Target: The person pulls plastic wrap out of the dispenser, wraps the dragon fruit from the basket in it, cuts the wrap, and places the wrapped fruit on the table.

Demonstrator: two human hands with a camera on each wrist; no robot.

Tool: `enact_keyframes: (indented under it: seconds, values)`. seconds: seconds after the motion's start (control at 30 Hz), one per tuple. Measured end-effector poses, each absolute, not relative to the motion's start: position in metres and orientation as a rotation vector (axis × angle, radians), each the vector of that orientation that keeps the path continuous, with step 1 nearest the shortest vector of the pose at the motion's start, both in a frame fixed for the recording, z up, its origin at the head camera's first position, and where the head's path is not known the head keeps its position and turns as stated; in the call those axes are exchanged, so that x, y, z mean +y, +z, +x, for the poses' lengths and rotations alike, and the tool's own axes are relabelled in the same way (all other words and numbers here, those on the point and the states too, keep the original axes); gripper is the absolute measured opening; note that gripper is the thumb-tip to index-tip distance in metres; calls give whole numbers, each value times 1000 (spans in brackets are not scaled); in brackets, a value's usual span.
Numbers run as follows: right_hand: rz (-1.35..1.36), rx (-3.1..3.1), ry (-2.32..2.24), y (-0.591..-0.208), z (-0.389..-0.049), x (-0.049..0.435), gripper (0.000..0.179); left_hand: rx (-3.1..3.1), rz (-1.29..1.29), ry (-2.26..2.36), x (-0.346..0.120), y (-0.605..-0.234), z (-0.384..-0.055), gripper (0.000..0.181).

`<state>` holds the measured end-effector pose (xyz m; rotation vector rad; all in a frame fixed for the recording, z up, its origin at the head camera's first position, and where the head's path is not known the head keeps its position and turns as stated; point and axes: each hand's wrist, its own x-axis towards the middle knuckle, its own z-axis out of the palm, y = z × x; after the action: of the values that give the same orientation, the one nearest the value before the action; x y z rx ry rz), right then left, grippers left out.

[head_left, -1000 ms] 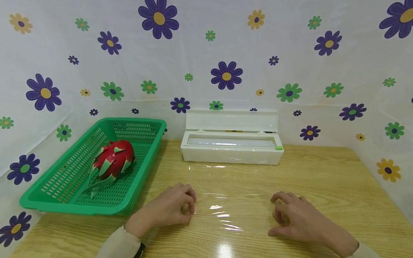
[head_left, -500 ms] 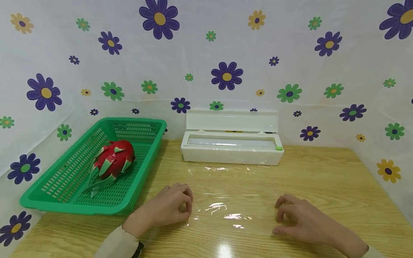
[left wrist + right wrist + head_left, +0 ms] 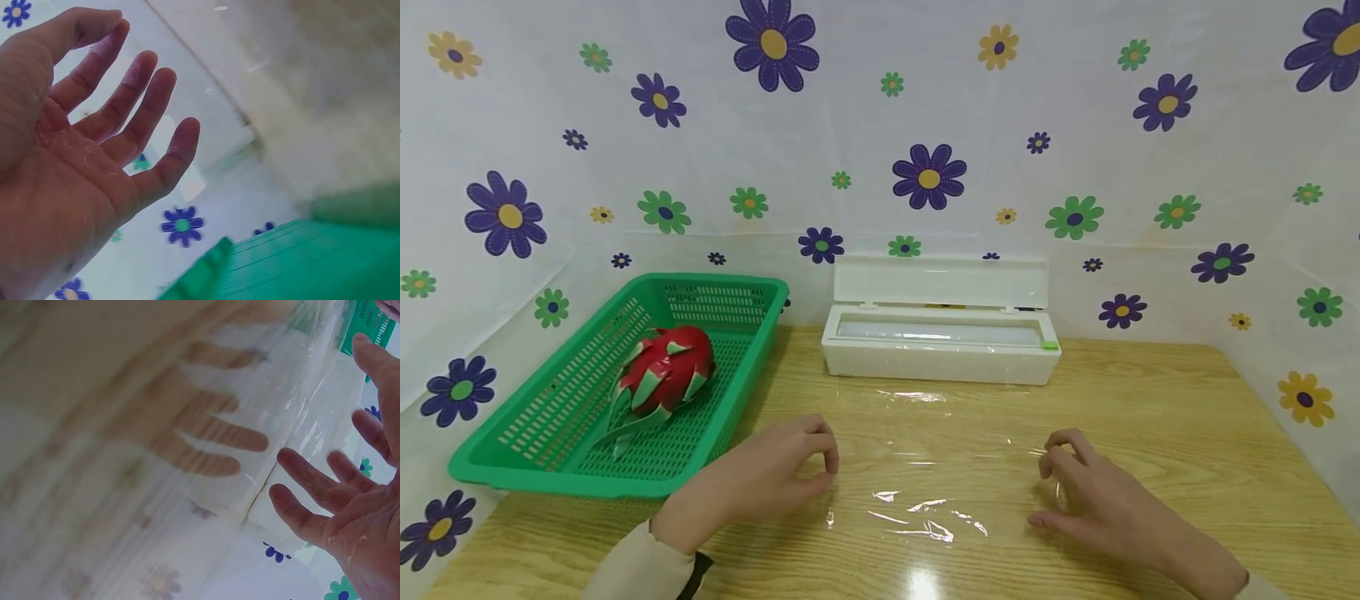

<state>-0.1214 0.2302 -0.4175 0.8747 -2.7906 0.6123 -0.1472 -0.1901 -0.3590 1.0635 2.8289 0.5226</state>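
A sheet of clear cling film (image 3: 917, 508) stretches over the table from the white film dispenser (image 3: 940, 362), showing mainly as glints. At the sheet's left edge, my left hand (image 3: 767, 471) has thumb and index fingertip together, pinching the film; the film between them is hard to make out. In the left wrist view, that hand's other fingers (image 3: 164, 87) are spread. My right hand (image 3: 1105, 508) is by the film's right edge, with thumb and index finger apart and fingers loosely bent. Nothing shows between them in the right wrist view.
The dispenser's lid (image 3: 940, 282) stands raised at the back, with a roll (image 3: 936, 332) inside and a green slider (image 3: 1049, 345) at its right end. At left, a green basket (image 3: 572, 483) holds a red dragon fruit (image 3: 673, 371). A flowered cloth (image 3: 1000, 108) hangs behind.
My left hand has shifted left, toward the basket. My right hand moved slightly right, and its thumb and index finger have spread wider. The glints on the film have changed shape.
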Motion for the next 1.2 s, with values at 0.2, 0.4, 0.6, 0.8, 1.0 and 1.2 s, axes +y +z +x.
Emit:
enact_keyframes:
  seconds: [0.2, 0.4, 0.6, 0.8, 1.0, 1.2]
  values:
    - [850, -2860, 411, -418, -121, 228, 62, 2891, 1144, 346, -190, -333, -142, 10]
    - [885, -3007, 311, -414, -120, 229, 62, 2989, 1298, 228, -190, -320, -143, 12]
    - [879, -3026, 274, -414, -119, 227, 65, 3036, 1386, 153, -190, -312, -149, 27]
    - [869, -3040, 282, -412, -118, 225, 66, 3093, 1503, 49, -191, -304, -155, 42]
    - [871, -3067, 296, -408, -119, 224, 66, 3157, 1614, -51, -199, -296, -165, 48]
    - [875, -3080, 297, -408, -119, 224, 67, 3175, 1536, -54, -207, -285, -172, 46]
